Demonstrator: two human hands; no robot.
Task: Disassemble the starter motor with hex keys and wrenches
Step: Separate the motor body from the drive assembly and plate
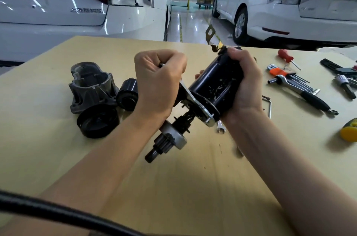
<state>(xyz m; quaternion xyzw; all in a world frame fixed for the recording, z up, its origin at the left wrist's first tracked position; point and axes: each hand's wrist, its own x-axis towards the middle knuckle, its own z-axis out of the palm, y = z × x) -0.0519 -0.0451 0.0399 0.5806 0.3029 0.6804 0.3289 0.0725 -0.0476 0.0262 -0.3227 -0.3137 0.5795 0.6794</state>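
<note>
We are partway: the grey nose housing (90,85) and two black parts lie off on the desk (193,187). Our right hand (245,83) grips the black motor body (214,83) above it; our left hand (158,81) grasps its metal end plate (195,103), and the pinion shaft (166,143) remains attached.

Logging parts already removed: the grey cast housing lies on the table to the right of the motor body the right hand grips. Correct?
Not quite. The head view shows the grey cast housing on the table to the left of the motor body, which the right hand grips.
</note>
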